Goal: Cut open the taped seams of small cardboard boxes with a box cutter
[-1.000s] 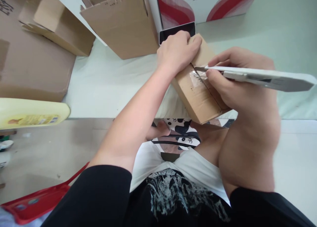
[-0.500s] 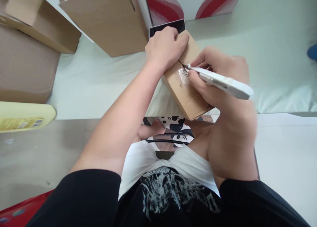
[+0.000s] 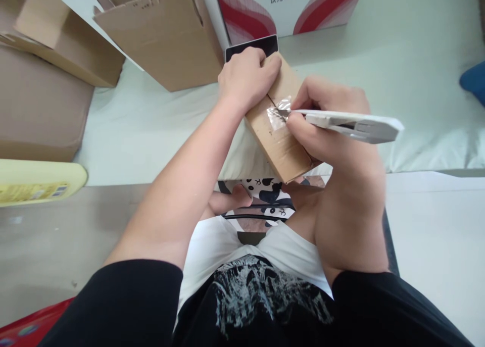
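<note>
A small brown cardboard box (image 3: 282, 157) lies at a slant near the table's front edge, clear tape (image 3: 276, 119) across its middle seam. My left hand (image 3: 248, 77) is closed over the box's far left side, its thumb on the top face. In my right hand (image 3: 333, 117) is a white utility knife (image 3: 356, 125), gripped near the front between thumb and fingers. Its blade tip touches the tape at the seam, and the handle points right. Behind my left hand a dark, flat, light-rimmed object (image 3: 271, 44) is partly hidden.
An open cardboard carton (image 3: 162, 39) and a red and white printed box (image 3: 284, 13) stand at the back. More cartons (image 3: 38, 99) fill the left. A yellow bottle (image 3: 41, 180) lies at the front left edge. Something blue (image 3: 473, 82) shows at the far right.
The knife's handle has swung to point more directly right, and its tip has shifted slightly at the tape. My left hand still grips the box; the whole view has drifted a little.
</note>
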`<action>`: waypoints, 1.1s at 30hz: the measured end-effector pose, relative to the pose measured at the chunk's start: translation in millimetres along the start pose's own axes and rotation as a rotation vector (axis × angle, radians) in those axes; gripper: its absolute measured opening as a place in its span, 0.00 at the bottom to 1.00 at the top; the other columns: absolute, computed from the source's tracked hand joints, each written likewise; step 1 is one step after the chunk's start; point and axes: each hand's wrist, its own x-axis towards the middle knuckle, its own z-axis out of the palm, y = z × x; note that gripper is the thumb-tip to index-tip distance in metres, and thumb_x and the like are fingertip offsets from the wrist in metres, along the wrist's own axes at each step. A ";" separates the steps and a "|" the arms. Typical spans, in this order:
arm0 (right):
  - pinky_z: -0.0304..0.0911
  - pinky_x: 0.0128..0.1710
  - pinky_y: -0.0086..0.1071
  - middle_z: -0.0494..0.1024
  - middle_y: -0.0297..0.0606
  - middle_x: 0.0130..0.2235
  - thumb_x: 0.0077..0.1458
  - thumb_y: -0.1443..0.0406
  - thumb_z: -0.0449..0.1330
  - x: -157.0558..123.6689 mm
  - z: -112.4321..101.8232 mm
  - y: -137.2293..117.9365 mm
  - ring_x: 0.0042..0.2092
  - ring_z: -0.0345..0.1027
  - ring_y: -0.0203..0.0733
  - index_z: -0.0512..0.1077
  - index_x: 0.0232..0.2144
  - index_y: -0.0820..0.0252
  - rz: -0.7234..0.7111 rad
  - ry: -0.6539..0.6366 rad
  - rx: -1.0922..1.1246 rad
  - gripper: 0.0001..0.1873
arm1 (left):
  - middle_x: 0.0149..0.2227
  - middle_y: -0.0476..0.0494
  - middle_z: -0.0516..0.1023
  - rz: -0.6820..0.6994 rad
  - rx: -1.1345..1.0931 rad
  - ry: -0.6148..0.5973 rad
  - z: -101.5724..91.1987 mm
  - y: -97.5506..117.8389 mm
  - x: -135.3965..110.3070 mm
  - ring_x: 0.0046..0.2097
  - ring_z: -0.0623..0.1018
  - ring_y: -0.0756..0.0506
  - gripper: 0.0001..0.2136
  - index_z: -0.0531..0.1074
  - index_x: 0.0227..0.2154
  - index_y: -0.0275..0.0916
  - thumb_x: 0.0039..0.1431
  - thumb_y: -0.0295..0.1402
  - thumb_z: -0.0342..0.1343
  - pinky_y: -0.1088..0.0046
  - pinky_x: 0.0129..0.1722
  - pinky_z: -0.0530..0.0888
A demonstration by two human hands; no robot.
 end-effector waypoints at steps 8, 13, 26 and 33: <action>0.50 0.29 0.37 0.66 0.27 0.21 0.43 0.69 0.62 -0.4 -0.9 1.1 0.25 0.53 0.37 0.61 0.21 0.52 -0.021 0.024 0.081 0.12 | 0.36 0.40 0.80 -0.009 0.004 -0.008 -0.5 -1.3 0.9 0.35 0.66 0.41 0.18 0.65 0.22 0.45 0.67 0.44 0.48 0.58 0.39 0.61; 0.51 0.30 0.37 0.64 0.27 0.21 0.44 0.72 0.62 -0.8 -3.0 1.1 0.25 0.53 0.37 0.59 0.20 0.52 -0.065 0.036 0.155 0.15 | 0.36 0.42 0.81 -0.021 0.025 -0.016 -0.4 -1.3 0.4 0.35 0.65 0.41 0.17 0.64 0.22 0.46 0.66 0.44 0.48 0.59 0.38 0.60; 0.48 0.26 0.36 0.60 0.29 0.19 0.45 0.73 0.56 0.2 4.5 15.5 0.22 0.50 0.37 0.59 0.18 0.51 0.017 0.345 0.637 0.13 | 0.39 0.42 0.81 -0.039 -0.059 -0.017 0.8 -5.4 1.8 0.43 0.72 0.36 0.16 0.66 0.23 0.47 0.66 0.45 0.48 0.55 0.46 0.62; 0.62 0.34 0.40 0.74 0.32 0.35 0.53 0.64 0.62 0.1 8.1 13.4 0.30 0.66 0.42 0.65 0.41 0.49 0.011 0.261 0.423 0.14 | 0.37 0.47 0.82 0.062 -0.076 0.213 0.4 -7.7 -13.3 0.44 0.78 0.42 0.11 0.71 0.30 0.46 0.68 0.34 0.49 0.63 0.49 0.70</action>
